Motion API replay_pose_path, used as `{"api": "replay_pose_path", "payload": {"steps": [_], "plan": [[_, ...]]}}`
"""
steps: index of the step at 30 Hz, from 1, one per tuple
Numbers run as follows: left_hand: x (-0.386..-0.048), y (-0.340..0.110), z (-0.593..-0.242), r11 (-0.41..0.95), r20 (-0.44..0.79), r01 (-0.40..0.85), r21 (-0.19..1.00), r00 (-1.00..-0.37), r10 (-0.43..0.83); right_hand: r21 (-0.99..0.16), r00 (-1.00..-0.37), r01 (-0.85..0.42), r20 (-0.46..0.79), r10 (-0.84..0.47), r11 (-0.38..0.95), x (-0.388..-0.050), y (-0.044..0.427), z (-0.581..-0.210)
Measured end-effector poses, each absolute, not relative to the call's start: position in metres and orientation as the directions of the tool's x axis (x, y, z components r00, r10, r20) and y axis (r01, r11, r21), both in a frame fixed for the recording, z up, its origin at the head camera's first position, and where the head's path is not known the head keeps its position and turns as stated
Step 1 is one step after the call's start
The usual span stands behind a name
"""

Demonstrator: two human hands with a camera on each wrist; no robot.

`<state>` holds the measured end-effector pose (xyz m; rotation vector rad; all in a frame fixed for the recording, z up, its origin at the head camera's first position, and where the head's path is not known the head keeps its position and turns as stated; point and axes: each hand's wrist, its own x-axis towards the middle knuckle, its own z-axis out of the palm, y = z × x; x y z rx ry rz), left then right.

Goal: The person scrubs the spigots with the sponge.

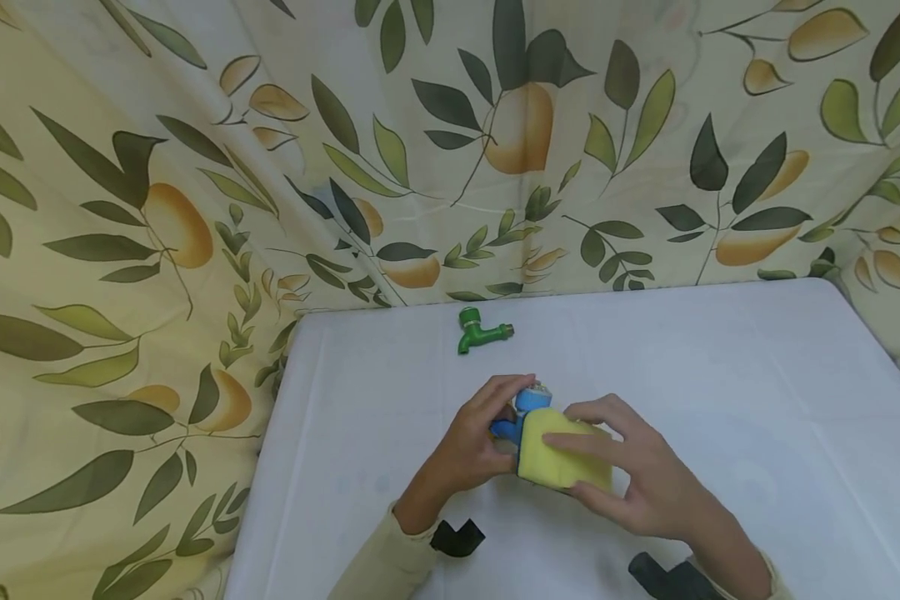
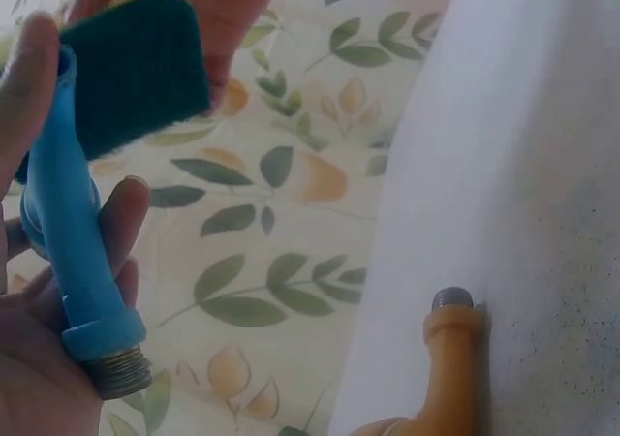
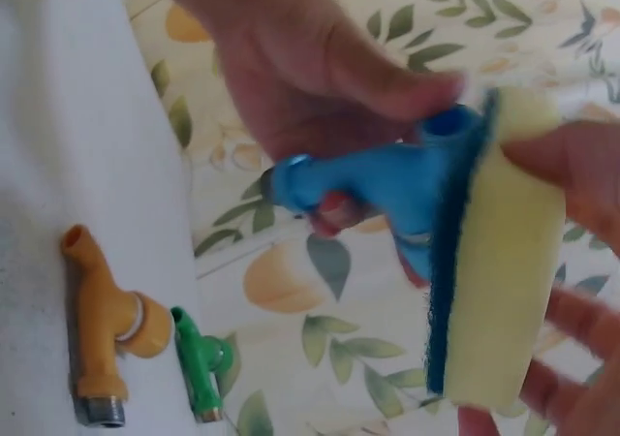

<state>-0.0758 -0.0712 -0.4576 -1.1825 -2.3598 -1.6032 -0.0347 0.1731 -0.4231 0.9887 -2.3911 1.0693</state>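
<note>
In the left hand (image 1: 453,446), grips a blue tap (image 1: 532,402); in the right hand (image 1: 645,479), pinches a yellow sponge (image 1: 558,468). From the head view, holds both in the air over the white-covered counter (image 1: 757,375), close together, probably to steady the tap against the sponge's push. Has a green tap (image 1: 483,335) lying beyond the hands near the counter's far edge, seemingly out of the way.

From the left wrist view, wraps fingers behind the blue tap and angles its threaded metal end (image 2: 123,370) downward, clear of the grip. Turns the dark green scouring face (image 2: 136,68) toward the tap, likely to put the rough side to the plastic and the soft side under the fingers. Shows an orange tap (image 2: 450,368) lying on the counter, apart from the hands.

From the right wrist view, lays the left thumb by the blue tap's mouth (image 3: 448,121), fingertips beneath, apparently to stop any twisting. Presses the scouring layer against the tap, or nearly so; cannot be sure through the blur. Shows the orange and green taps just beside each other, perhaps to leave both hands room.
</note>
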Motion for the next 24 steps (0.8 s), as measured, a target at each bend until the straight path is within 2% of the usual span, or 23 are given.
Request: {"api": "replay_pose_path", "payload": {"steps": [7,11,18,24], "plan": [[-0.0752,-0.0725,-0.4572,0.206,0.456,0.633,0.746,-0.712,0.534,-0.521,-0.795,-0.602,0.459,-0.396,0.605,-0.0342,0.1740,-0.4227],[-0.0751,-0.0720,-0.4592,0.223,0.437,0.610,0.760,-0.734,0.520,-0.492,-0.816,-0.563,0.458,-0.352,0.664,-0.0363,0.1739,-0.4250],[-0.0767,-0.0696,-0.4614,0.329,0.439,0.603,0.727,-0.776,0.453,-0.458,-0.826,-0.541,0.447,-0.344,0.705,-0.0401,0.1723,-0.4234],[-0.0765,-0.0680,-0.4622,0.297,0.383,0.532,0.793,-0.814,0.437,-0.457,-0.836,-0.521,0.446,-0.321,0.721,-0.0404,0.1676,-0.4230]]}}
